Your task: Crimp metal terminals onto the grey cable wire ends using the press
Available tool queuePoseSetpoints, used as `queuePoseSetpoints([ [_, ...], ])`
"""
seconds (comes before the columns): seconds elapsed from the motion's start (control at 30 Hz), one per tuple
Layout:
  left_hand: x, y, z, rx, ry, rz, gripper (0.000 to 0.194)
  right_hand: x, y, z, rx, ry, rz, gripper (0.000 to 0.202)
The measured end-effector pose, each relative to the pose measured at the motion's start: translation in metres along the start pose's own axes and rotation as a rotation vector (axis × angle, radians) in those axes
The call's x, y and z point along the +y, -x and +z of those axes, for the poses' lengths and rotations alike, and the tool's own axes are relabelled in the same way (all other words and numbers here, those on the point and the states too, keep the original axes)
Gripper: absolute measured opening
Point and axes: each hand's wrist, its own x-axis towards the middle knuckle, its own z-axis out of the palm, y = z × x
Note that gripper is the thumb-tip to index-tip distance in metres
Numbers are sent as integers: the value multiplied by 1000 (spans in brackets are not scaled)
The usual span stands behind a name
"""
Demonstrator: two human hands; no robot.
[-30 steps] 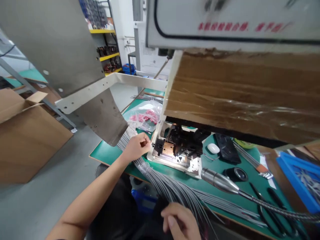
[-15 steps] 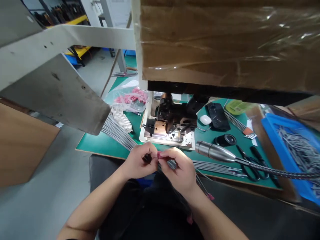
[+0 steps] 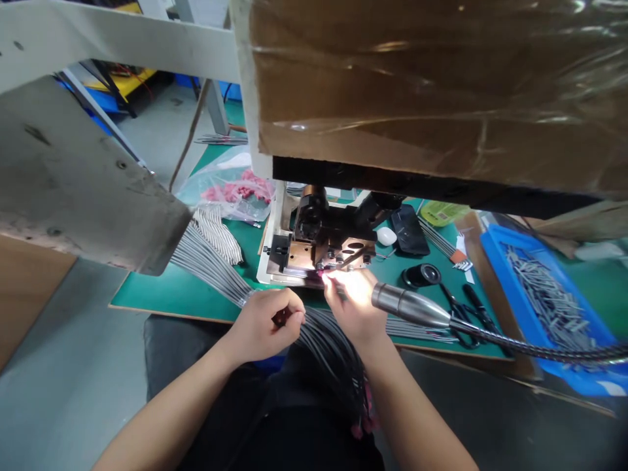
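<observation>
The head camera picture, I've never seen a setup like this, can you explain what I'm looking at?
The camera sits on a person's head, looking down at their own two bare hands at a green workbench. A small metal press machine stands on it under a cardboard-covered housing. A bendy lamp lights the right hand, which reaches to the machine's front. The left hand pinches a small dark part beside a big bundle of grey wires. Also there: a bag of pink parts, scissors and a blue tray of cut wires.
</observation>
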Motion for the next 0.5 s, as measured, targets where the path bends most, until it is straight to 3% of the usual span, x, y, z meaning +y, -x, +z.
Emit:
queuePoseSetpoints([
  [0.2,1,-1,0,-9,-9,11,10,-3,5,5,34,-9,43,10],
  [0.33,2,-1,0,-20,-12,-10,10,-11,6,15,157,-85,192,12],
  [0.5,1,1,-1,-26,-2,-28,11,-17,10,24,211,-193,431,18],
])
